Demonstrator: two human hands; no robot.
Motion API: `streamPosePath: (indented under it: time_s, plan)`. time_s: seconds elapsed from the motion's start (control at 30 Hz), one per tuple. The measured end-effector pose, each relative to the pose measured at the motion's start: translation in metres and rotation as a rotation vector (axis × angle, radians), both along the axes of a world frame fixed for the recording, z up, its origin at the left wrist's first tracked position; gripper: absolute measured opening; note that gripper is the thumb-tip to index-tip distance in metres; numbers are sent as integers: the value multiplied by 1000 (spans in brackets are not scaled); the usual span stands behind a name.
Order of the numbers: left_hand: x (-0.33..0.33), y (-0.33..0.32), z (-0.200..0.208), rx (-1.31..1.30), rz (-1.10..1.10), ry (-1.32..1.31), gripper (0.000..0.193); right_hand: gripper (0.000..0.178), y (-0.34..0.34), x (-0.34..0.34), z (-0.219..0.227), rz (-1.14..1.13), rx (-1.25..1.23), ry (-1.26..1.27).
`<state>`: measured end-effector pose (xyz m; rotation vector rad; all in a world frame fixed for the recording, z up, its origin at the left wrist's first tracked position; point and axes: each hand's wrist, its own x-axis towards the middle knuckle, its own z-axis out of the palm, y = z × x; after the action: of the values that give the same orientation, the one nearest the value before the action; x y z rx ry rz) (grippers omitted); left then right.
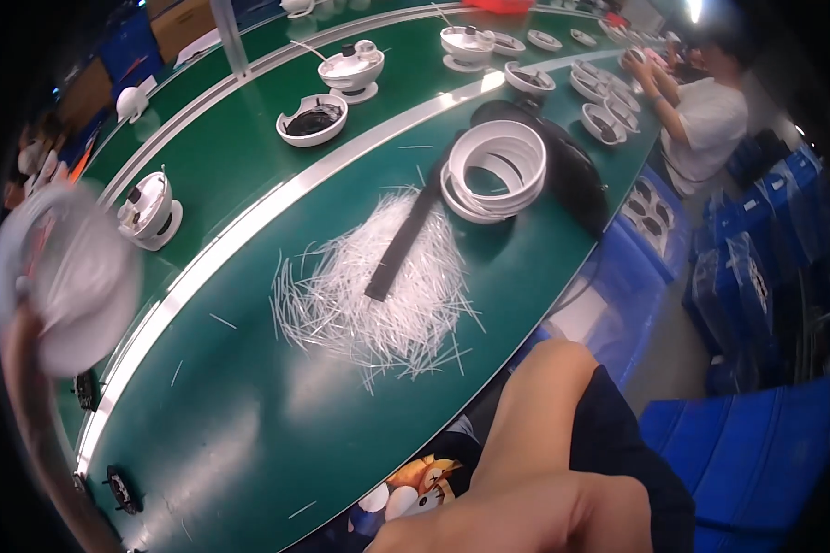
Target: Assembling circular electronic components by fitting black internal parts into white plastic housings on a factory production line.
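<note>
At the far left, the left hand (pixel 29 318) grips a white round piece (pixel 88 276) at its left edge; motion blur softens the fingers. The piece stands on edge as a tall oval, its long axis nearly vertical in the frame and its broad face turned rightward, smooth and pale. Below it, near the lower left corner, lies a small black part (pixel 123 489), oval and ridged, its long axis also close to upright.

Right of the piece, a white domed unit (pixel 149 214) with a black knob leans on the green conveyor (pixel 235 152), beyond a curved, shiny metal rail (pixel 217 230). At upper middle, a shallow white bowl (pixel 295 135) holds a tangle of black wire, just below another glossy domed unit (pixel 350 69).

In the middle of the frame, thin white strips (pixel 378 323) form a loose heap like straw on the smooth green table (pixel 249 396). A flat dark strap (pixel 401 252) crosses it, running from upper right to a square lower-left end. Stacked white rings (pixel 475 208) sit just right of that, openings tilted upward, against limp black material (pixel 572 175).

At lower middle, a bare bent limb (pixel 530 424) shows; I cannot make out the right hand there or tell its state. At upper right, a co-worker (pixel 710 115) in a white top holds a small piece; blue crates (pixel 738 276) stand below.
</note>
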<state>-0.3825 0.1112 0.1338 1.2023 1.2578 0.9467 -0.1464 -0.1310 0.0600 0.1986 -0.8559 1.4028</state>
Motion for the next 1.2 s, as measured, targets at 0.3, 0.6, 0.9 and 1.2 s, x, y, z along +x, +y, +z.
streamPosePath:
  time_s: [0.3,0.6,0.9,1.2]
  plan:
    - [328,43,-213,-504,-591,-1026,33,45,-49,9,-1,-80,-78,18]
    - [375,56,-236,176,-462,-219,32,24,0,64,-2,-16,-181,56]
    - [402,27,-260,489,-236,248,34,23,3,50,-17,-160,-390,-23]
    - [366,26,-210,276,-434,118,88,23,18,20,-5,-202,-410,-168]
